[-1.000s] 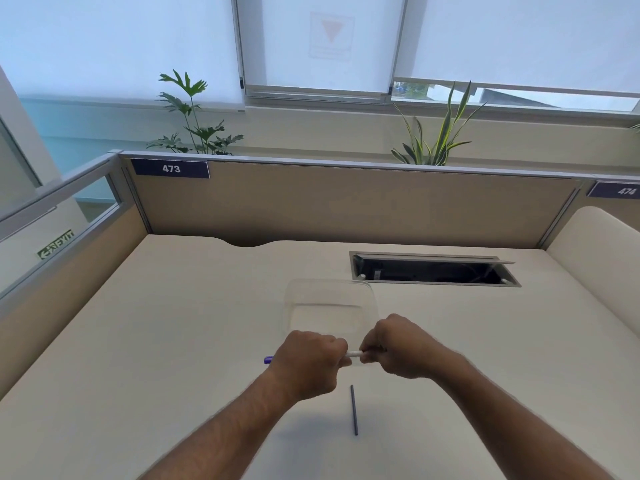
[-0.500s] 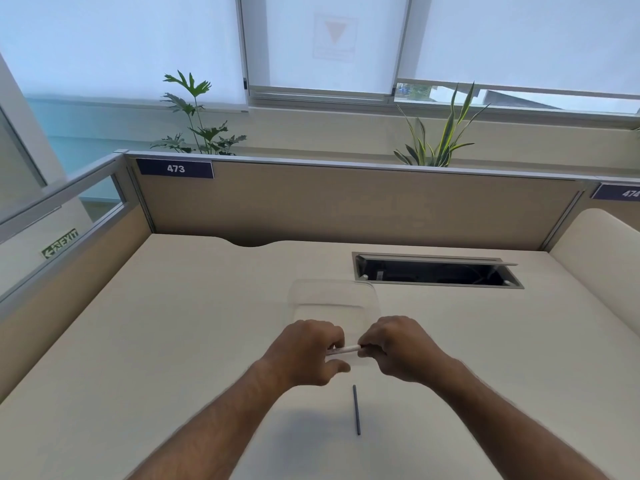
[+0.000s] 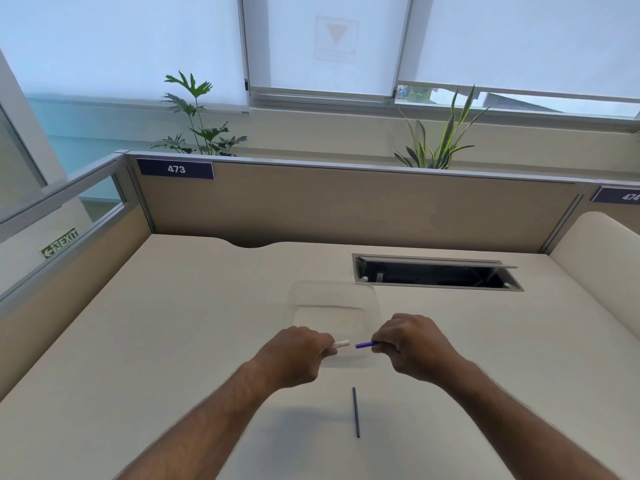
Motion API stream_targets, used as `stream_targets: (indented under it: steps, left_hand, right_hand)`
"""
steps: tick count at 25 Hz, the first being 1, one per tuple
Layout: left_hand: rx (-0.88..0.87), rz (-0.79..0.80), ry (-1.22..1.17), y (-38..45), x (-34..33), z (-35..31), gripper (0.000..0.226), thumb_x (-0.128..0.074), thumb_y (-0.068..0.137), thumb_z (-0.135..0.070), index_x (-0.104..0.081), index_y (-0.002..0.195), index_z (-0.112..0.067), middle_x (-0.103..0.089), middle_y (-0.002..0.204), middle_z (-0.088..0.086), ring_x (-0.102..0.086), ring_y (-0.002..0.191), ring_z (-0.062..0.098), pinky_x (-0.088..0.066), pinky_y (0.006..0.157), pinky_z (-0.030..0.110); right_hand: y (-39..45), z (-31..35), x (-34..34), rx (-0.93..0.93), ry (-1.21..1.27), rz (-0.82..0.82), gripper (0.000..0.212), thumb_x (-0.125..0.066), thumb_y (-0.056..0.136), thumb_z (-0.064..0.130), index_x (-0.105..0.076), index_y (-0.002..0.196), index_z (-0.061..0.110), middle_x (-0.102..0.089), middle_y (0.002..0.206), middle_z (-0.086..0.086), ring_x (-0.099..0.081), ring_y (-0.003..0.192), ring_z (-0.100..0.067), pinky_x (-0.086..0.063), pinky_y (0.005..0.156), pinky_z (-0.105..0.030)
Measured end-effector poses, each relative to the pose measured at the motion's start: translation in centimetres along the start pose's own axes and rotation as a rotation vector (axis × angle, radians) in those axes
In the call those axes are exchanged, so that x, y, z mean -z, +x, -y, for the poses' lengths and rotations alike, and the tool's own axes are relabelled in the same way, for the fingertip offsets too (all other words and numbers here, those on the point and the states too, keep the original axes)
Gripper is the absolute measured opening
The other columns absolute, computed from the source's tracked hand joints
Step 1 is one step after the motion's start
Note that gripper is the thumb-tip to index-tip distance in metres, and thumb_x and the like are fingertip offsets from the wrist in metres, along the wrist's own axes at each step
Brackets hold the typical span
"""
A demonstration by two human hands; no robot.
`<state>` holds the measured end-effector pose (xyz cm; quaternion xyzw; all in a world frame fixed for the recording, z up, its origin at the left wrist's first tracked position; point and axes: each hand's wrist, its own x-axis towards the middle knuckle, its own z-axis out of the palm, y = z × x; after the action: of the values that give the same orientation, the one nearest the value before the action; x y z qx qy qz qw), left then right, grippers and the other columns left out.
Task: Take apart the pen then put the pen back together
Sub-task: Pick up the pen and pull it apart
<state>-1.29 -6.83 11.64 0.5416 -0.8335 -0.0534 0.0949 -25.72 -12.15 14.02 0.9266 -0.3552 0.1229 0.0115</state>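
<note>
Separated since a moment ago, the white barrel (image 3: pixel 341 343) sits pinched in the left hand (image 3: pixel 297 355) fingers and the blue piece (image 3: pixel 364 345) in the right hand (image 3: pixel 414 344) fingers, a small gap between them, so disassembly looks nearly complete.

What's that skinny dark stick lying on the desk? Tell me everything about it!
The thin dark stick looks like the pen's ink refill: a straight, very slender rod, dark blue-grey, probably plastic. It lies flat on the pale desk, pointing away from the person, tilted slightly. It sits nearer the person than both hands, roughly between the forearms. Only the desk touches it.
</note>
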Motion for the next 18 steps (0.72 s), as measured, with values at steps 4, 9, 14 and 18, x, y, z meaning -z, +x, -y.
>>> stream_targets:
  steps: [4,9,14,18]
  left_hand:
    - [-0.013,0.016,0.021,0.4,0.1,-0.5,0.024,-0.042,0.102,-0.03,-0.061,0.102,-0.016,-0.069,0.085,0.008,-0.048,0.064,0.021,-0.039,0.057,0.031]
    - [0.009,-0.045,0.027,0.2,-0.2,-0.3,0.023,-0.039,0.102,-0.03,-0.059,0.105,-0.018,-0.069,0.085,0.007,-0.045,0.062,0.022,-0.035,0.056,0.031]
    - [0.031,-0.24,-0.182,-0.2,-1.0,-0.5,0.028,-0.035,0.096,-0.031,-0.061,0.096,-0.019,-0.071,0.076,-0.001,-0.056,0.059,0.023,-0.052,0.057,0.036]
    - [0.109,-0.392,-0.473,-0.5,-1.7,-1.1,0.013,-0.043,0.096,-0.026,-0.056,0.093,-0.025,-0.068,0.073,-0.011,-0.065,0.063,0.008,-0.056,0.061,0.034]
  right_hand:
    - [0.2,0.5,-0.1,-0.023,0.002,-0.013,0.011,-0.068,0.084,0.029,-0.077,0.088,0.024,-0.076,0.079,0.008,-0.063,0.07,-0.013,-0.055,0.057,-0.032]
    - [0.1,0.1,0.1,-0.079,0.044,-0.074,0.007,-0.074,0.081,0.028,-0.078,0.085,0.024,-0.076,0.075,0.009,-0.062,0.066,-0.011,-0.056,0.056,-0.031]
    - [-0.4,0.2,-0.4,-0.231,0.336,-0.294,0.011,-0.084,0.073,0.014,-0.08,0.082,0.018,-0.075,0.072,0.004,-0.063,0.061,-0.011,-0.055,0.055,-0.025]
    - [-0.8,1.1,-0.8,-0.495,0.691,-0.462,0.015,-0.083,0.073,0.005,-0.08,0.085,0.014,-0.072,0.077,0.0,-0.067,0.068,-0.012,-0.055,0.059,-0.022]
